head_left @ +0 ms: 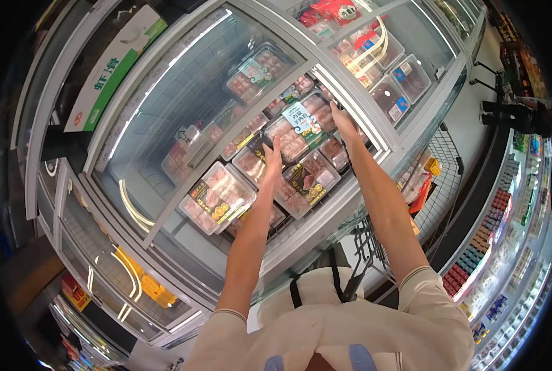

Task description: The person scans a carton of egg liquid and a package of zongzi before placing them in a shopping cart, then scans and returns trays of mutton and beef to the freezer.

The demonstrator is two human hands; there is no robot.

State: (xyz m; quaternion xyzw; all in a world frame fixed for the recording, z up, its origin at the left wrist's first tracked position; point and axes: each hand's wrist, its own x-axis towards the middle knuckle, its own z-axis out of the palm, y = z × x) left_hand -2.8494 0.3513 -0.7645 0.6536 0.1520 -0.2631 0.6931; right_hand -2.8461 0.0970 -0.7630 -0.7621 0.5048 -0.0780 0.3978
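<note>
Inside a chest freezer, a clear plastic tray of meat rolls with a pale blue and green label is gripped at both ends. My left hand closes on its near left side, and my right hand on its right end. Beneath and around it lie more packs: a pack with a black and yellow label just below, and a larger pack of pale meat rolls to the left. The fingertips are partly hidden behind the tray's edges.
A sliding glass lid covers the freezer's left part, with more packs under it. Red bags and boxed packs lie in the section to the right. A wire shopping cart holding goods stands on the right, before stocked shelves. Another person is farther off.
</note>
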